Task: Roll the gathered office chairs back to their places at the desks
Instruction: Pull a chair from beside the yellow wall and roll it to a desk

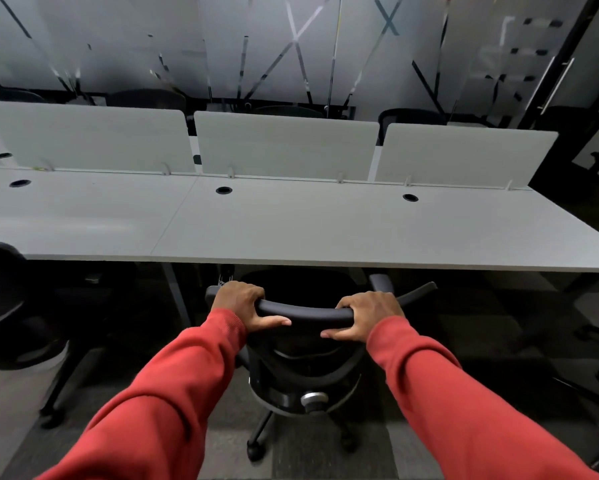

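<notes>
Office chair [301, 372] is sitting at lower centre, seat reaching beneath the desk [291, 230] edge | left hand [242, 304] and right hand [367, 315] are both gripping its backrest rim | risk: the armrest [417, 292] at centre right may be riding high enough to strike the desk edge, twisting the chair askew.

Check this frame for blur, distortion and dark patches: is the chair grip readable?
Head view: left hand and right hand grip the office chair by its backrest rail, sharp; under the desk is dim, seat detail lost; lines on the frosted glass wall look smeared; wide lens stretches the sleeves at the bottom.
</notes>
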A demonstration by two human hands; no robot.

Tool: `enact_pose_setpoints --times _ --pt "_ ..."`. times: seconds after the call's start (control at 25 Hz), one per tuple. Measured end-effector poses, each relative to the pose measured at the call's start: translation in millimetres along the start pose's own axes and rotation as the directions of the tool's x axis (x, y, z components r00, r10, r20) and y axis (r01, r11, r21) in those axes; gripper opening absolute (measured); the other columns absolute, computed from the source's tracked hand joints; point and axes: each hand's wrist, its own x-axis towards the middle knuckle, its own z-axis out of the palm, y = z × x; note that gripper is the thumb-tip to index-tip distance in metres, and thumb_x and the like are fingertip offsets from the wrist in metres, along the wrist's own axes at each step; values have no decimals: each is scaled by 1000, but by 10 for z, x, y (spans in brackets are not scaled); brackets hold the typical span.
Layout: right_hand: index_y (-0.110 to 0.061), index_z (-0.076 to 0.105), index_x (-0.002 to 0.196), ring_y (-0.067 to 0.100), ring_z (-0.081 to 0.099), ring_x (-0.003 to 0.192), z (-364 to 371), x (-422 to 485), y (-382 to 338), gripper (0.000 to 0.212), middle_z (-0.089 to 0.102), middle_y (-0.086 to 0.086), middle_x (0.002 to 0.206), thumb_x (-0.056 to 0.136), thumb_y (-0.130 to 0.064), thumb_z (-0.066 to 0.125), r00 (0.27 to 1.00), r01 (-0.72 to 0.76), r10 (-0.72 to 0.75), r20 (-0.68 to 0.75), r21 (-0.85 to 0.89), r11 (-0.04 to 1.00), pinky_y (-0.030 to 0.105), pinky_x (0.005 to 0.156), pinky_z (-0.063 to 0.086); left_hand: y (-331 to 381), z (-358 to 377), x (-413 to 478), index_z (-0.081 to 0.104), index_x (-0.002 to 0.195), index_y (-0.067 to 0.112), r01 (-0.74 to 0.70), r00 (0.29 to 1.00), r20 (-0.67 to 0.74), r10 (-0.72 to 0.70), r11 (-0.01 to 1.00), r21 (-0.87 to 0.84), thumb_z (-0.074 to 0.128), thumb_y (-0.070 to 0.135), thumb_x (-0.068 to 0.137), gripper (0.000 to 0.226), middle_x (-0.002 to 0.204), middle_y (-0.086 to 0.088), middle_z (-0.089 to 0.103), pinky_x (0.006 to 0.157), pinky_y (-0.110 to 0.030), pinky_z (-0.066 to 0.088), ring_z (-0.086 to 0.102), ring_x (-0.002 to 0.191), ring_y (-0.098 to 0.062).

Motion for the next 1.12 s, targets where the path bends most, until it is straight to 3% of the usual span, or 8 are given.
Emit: enact_pose_setpoints --times 0.16,0.56,0.72,0.88,1.0,1.12 --pt "-41 64 103 16 65 89 6 497 -46 89 70 -12 87 49 -103 31 999 30 -30 11 2 1000 34 82 49 -335 101 296 49 46 17 15 1000 -7 -15 1000 5 22 100 60 88 41 5 48 47 -24 36 52 41 -21" --pt "-38 64 102 15 64 87 57 1515 -314 82 68 -13 85 55 -100 39 999 19 -19 51 0 1000 31 79 49 -1200 320 869 44 48 18 24 997 73 -24 1000 -6 20 101 60 86 42 3 46 46 -29 39 49 40 -25" --pt "-39 64 103 16 64 87 86 1836 -464 81 69 -13 88 55 -100 38 999 -7 8 39 -13 1000 31 80 48 -1524 378 1059 54 56 17 20 990 140 -21 1000 11 17 102 56 92 49 1 54 54 -31 44 54 49 -25" --pt "-36 64 99 15 63 83 118 1981 -617 81 68 -13 85 55 -99 38 999 -30 29 15 24 999 31 78 50 -1806 422 1131 61 62 14 24 985 174 -14 998 -58 7 92 72 95 56 -3 59 58 -33 42 57 57 -28" --pt "-36 63 107 13 64 87 110 1977 -650 81 69 -15 94 59 -97 39 1000 -14 15 -6 106 994 32 86 48 -1779 387 1199 66 67 17 107 974 202 -99 994 -28 16 78 75 80 64 -3 64 62 -31 36 60 67 -27" --pt "-30 60 123 12 60 106 61 1870 -591 80 66 -12 116 72 -86 33 997 22 -6 -70 234 972 34 99 40 -1619 311 1322 69 79 17 230 919 328 -220 973 9 33 63 82 58 83 -6 69 67 -30 36 61 83 -28"
